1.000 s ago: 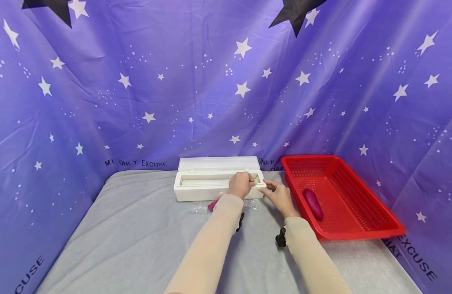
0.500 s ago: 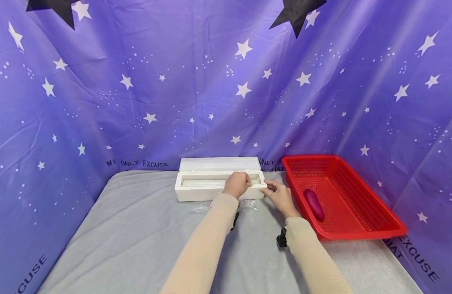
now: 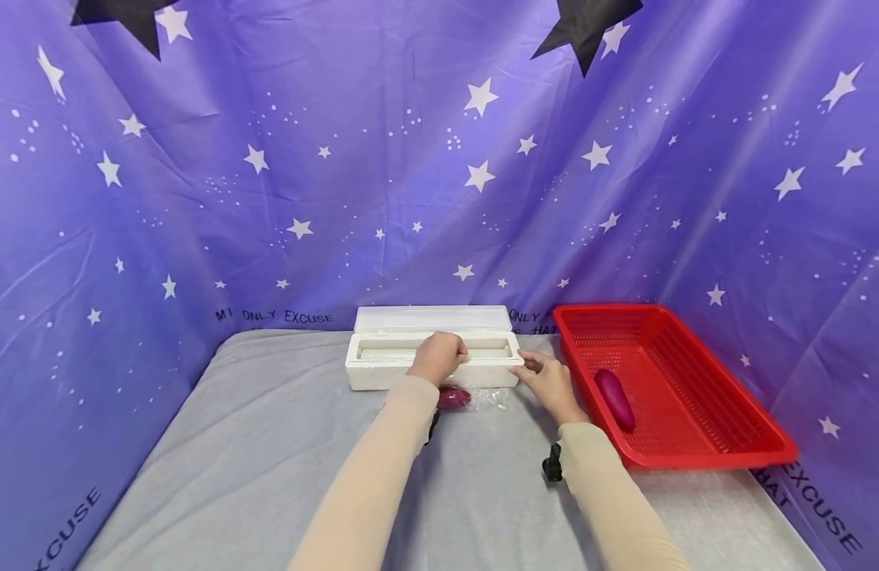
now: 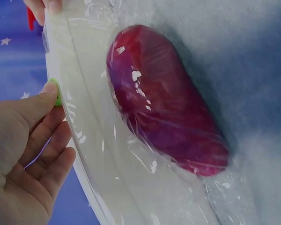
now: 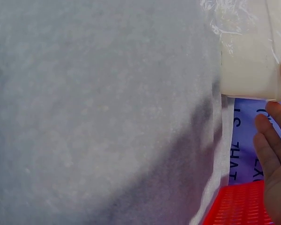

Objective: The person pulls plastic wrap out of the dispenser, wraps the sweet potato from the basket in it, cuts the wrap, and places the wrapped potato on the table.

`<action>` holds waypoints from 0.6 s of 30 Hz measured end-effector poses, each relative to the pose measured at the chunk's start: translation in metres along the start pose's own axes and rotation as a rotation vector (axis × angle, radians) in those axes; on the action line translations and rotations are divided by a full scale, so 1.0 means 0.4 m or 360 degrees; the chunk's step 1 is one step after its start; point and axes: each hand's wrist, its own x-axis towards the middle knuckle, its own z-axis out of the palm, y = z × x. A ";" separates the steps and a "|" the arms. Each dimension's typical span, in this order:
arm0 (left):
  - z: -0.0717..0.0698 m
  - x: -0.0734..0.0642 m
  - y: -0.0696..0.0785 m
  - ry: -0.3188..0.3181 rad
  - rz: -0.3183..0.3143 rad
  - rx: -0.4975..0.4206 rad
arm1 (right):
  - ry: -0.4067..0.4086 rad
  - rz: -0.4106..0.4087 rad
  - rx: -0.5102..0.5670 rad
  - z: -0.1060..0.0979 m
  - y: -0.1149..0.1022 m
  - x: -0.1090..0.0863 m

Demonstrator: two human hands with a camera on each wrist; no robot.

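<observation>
A long white cling film box [image 3: 371, 375] stands at the back of the table with its lid [image 3: 432, 317] raised. My left hand [image 3: 439, 358] is at its front edge near the middle; in the left wrist view the thumb and forefinger pinch a small green slide cutter [image 4: 57, 92]. At the box's right end, my right hand [image 3: 552, 385] grips the corner, thumb on the front. Clear cling film [image 4: 152, 166] hangs down the front and covers a purple-red oblong vegetable [image 4: 164, 103] lying before the box. My left forearm partly hides this vegetable in the head view.
To the right stands a red plastic basket [image 3: 711, 461] with a second purple-red vegetable [image 3: 614, 400] in it. A grey cloth [image 3: 254, 476] covers the table. Purple star-printed curtains [image 3: 382, 198] hang behind and at both sides.
My left hand has slid leftward along the box's front edge, from near its right end to about the middle. The right hand has stayed at the box's right corner.
</observation>
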 end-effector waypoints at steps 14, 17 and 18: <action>-0.018 -0.018 -0.052 -0.0017 0.0010 -0.0062 | -0.0002 -0.0013 0.0007 0.002 0.005 0.000; -0.029 -0.023 -0.064 -0.0028 0.0018 -0.0055 | 0.0001 -0.0011 0.0006 0.001 0.005 0.001; -0.032 -0.025 -0.068 -0.0032 0.0018 -0.0054 | -0.0001 -0.0015 0.0002 0.001 0.005 0.001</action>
